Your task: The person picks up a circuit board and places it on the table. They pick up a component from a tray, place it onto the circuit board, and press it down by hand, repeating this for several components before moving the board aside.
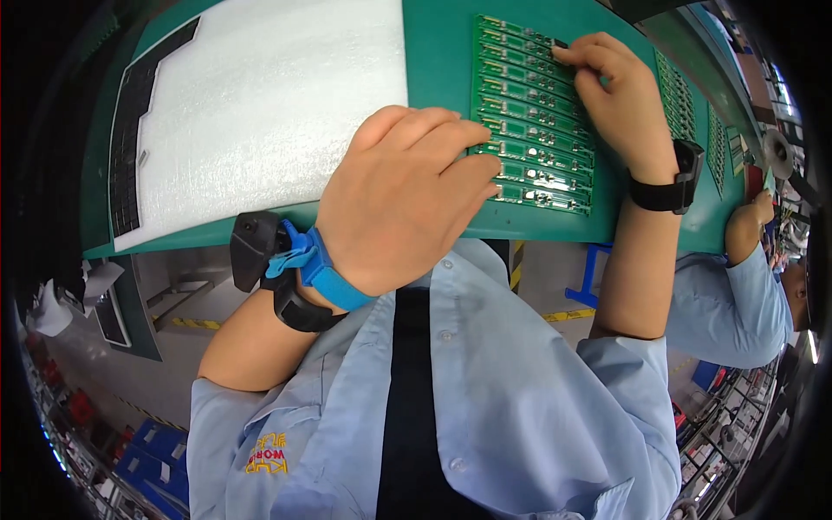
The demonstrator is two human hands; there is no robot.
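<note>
A green circuit board panel, made of several narrow strips with small soldered parts, lies on the green tabletop. My left hand rests at its left edge, palm down with fingers stretched out, the fingertips touching the panel. At the panel's far right corner, my right hand has thumb and forefinger pinched on a small black component. The fingertips partly cover that component, so I cannot tell whether it is seated in the board.
Left of the panel lies a white foam sheet with rows of black parts along its left edge. More circuit board panels lie to the right on the green table. A co-worker's arm reaches in at the far right.
</note>
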